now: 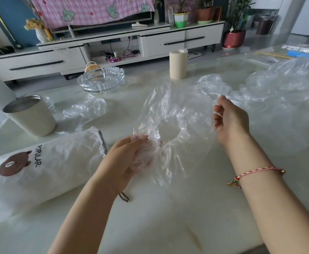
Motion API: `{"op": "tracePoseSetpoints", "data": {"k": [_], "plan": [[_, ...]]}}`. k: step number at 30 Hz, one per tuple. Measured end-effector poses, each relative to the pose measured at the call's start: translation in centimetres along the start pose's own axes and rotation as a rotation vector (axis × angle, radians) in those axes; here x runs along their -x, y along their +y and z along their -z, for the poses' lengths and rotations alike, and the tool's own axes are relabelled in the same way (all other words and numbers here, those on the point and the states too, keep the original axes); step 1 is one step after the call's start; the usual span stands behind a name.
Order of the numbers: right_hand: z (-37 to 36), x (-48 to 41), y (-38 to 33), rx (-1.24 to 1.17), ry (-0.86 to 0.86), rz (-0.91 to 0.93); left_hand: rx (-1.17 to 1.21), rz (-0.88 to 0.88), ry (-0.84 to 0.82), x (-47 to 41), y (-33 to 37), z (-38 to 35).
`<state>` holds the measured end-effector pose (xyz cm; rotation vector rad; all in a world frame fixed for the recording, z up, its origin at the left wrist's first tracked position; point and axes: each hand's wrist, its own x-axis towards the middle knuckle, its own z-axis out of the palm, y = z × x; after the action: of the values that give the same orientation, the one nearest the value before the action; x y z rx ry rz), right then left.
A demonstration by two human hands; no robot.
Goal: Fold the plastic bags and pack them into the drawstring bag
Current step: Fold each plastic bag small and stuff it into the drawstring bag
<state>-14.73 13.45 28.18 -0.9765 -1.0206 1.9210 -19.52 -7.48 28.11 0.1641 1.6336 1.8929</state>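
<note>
A clear plastic bag (170,116) is stretched open above the table between both hands. My left hand (130,158) grips its gathered lower edge, with the film bunched over the fingers. My right hand (228,121) pinches the bag's upper right edge with curled fingers. A white drawstring bag (45,171) with a brown bear and the word POPULAR lies on the table at the left, its dark cord end (123,196) showing beside my left forearm. More crumpled clear bags lie at the right (282,85) and another at the left centre (86,109).
A cream metal-rimmed cup (31,118) stands at the left, a glass dish (101,78) behind it, and a beige cylinder (178,64) at the table's far edge. Flat packets (300,50) lie at the far right. A TV cabinet stands beyond the table.
</note>
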Motion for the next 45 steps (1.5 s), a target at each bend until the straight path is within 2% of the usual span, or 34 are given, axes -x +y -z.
{"op": "tracePoseSetpoints", "data": {"k": [2,4,6,9,11,13,15,16,18,21,24,27,30,33,34,36,37,39,41,45], "plan": [[-0.1,0.2,0.1,0.018,-0.008,0.013,-0.31,-0.065,0.138,-0.9,-0.7,0.7],[-0.1,0.3,0.0,0.044,0.0,0.061,-0.744,-0.235,0.248,-1.9,-1.8,0.9],[-0.1,0.5,-0.1,0.101,0.019,0.132,-1.04,-0.407,0.264,-2.4,-2.1,0.9],[-0.1,1.0,-0.2,0.16,0.012,0.25,-1.171,-0.483,0.157,-3.4,-1.9,0.6],[-0.3,1.3,-0.1,0.193,-0.006,0.318,-1.27,-0.527,0.183,-4.1,-1.7,0.5],[-0.3,1.6,0.0,0.26,-0.013,0.409,-1.394,-0.695,0.279,-4.3,-1.5,0.4],[-0.2,2.2,0.5,0.369,-0.097,0.553,-1.33,-0.937,0.363,-3.5,-1.9,-0.2],[-0.1,2.9,1.1,0.439,-0.19,0.612,-1.284,-0.995,0.365,-2.9,-2.5,-0.7],[0.4,3.7,2.9,0.741,-0.469,0.709,-1.229,-0.933,0.205,-2.4,-3.8,-1.9],[1.6,3.3,6.0,1.314,-0.821,0.925,-1.464,-0.652,-0.051,-2.7,-5.8,-2.4],[2.6,1.9,6.0,1.655,-0.867,0.879,-1.598,-0.565,-0.028,-3.4,-6.3,-1.8],[4.1,0.2,4.5,1.839,-0.879,0.788,-1.627,-0.553,-0.034,-3.1,-6.4,-1.8],[5.2,-0.4,4.2,1.737,-0.89,0.846,-1.593,-0.543,-0.049,-3.0,-6.2,-1.7],[6.0,0.2,4.0,1.273,-0.796,0.963,-1.293,-0.651,-0.005,-2.8,-5.9,-1.4],[6.4,0.5,3.3,1.118,-0.816,0.872,-1.162,-0.722,0.028,-2.7,-5.8,-1.2],[7.2,1.6,2.1,0.928,-0.963,0.527,-1.018,-0.862,0.105,-2.1,-5.9,-0.8],[7.5,1.8,1.6,0.951,-1.057,0.418,-0.985,-0.883,0.114,-2.0,-6.1,-0.8],[8.0,1.5,2.0,1.15,-1.136,0.495,-0.978,-0.85,0.06,-1.9,-6.2,-1.0],[7.8,1.1,2.8,1.233,-1.068,0.658,-1.033,-0.831,0.011,-2.0,-6.2,-1.1],[7.2,0.8,3.4,1.164,-0.97,0.709,-1.087,-0.791,0.017,-1.5,-4.8,-1.0]]}}
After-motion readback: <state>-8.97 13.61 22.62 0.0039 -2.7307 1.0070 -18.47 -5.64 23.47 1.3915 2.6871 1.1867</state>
